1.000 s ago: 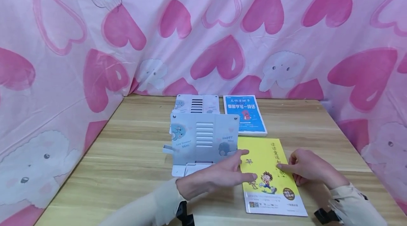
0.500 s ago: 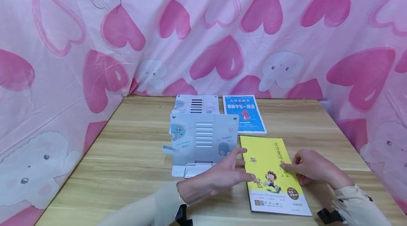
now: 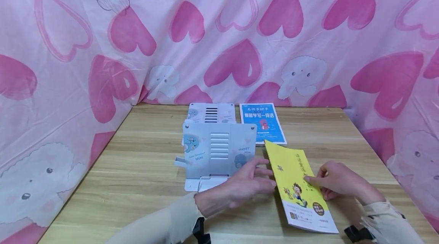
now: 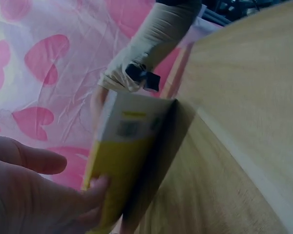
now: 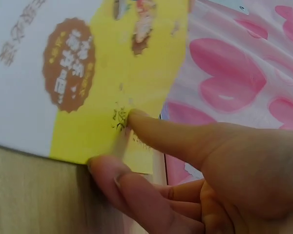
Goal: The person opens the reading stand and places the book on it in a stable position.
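I list one book (image 3: 301, 188): yellow cover, white lower band, cartoon figure; closed, tilted, its left edge raised above the wooden table (image 3: 151, 167).

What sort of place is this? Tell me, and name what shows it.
Probably a desk corner for reading or study: a wooden table, a pink heart-print curtain behind it, and a yellow book beside a pale-blue stand.

On the wooden table (image 3: 147, 164), a pale-blue rectangular front stand (image 3: 202, 167) stands before a pale-blue rectangular rear stand (image 3: 223, 112), left of a yellow-and-white paperback (image 3: 295, 175) and, behind that, a blue rectangular book (image 3: 262, 120).
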{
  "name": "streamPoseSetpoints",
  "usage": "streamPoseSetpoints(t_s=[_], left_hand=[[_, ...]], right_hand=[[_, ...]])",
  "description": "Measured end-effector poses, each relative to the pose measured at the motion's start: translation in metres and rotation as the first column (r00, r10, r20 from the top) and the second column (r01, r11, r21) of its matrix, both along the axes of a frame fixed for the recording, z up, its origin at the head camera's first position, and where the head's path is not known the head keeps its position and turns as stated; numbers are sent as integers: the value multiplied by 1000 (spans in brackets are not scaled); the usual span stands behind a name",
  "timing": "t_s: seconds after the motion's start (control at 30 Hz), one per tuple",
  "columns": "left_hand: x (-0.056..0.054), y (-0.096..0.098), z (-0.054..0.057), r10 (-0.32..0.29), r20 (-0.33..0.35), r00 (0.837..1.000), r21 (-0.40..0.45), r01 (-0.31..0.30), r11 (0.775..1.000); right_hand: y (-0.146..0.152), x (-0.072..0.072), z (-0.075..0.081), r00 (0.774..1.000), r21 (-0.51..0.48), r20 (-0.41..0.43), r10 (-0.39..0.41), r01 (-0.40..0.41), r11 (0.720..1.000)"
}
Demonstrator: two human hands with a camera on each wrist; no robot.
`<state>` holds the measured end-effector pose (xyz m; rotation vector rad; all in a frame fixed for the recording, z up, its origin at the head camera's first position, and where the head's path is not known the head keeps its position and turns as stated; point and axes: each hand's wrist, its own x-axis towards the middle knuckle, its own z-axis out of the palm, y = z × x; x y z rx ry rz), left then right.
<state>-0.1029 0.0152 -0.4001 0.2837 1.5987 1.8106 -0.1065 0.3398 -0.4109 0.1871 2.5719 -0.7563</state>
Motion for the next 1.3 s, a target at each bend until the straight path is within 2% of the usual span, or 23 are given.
streamPoseSetpoints(t_s=[0.1,0.2,0.3,0.43,0.57,0.7,0.77,0.8,0.87,0.93,1.0,1.13,1.3], left_hand=[[-3,4,-1,-35,-1,999,23,35,999],[-8,7,1,-57,-92,994,-40,54,998],[-15,12,3,-75,-215,974,-111,52,993],[-27,16,7,-102,-340,935,-158,50,986],[-39,14,13,-109,-380,918,-160,50,986],[-48,6,18,-84,-384,920,-114,43,993],[-52,1,21,-62,-415,908,-90,27,996],[-54,-2,22,-51,-433,900,-77,19,997],[-58,-11,27,-28,-487,873,-68,-6,998],[-61,-21,32,-7,-544,839,-59,-30,998],[-63,-31,37,10,-603,798,-69,-65,995],[-68,-52,46,57,-683,728,-69,-143,987],[-75,-83,58,126,-739,662,-23,-212,977]], right_hand=[[0,1,-2,1000,-19,-4,4,-4,1000],[-1,1,-5,1000,-40,-12,14,-15,999],[-1,0,-7,1000,-66,-23,14,-15,998],[-4,-2,-7,998,-107,-61,7,-14,994],[-7,-6,-5,993,-117,-118,3,-17,993],[-11,-10,-3,969,-102,-245,3,-29,994],[-15,-11,-2,944,-124,-329,-17,-25,992],[-16,-12,-1,924,-137,-381,-25,-29,990],[-23,-14,1,885,-180,-463,-58,-30,983],[-30,-17,3,830,-221,-551,-84,-48,974],[-37,-21,6,773,-241,-625,-105,-63,968],[-56,-29,15,673,-286,-723,-155,-88,954],[-83,-38,30,565,-344,-799,-207,-147,927]])
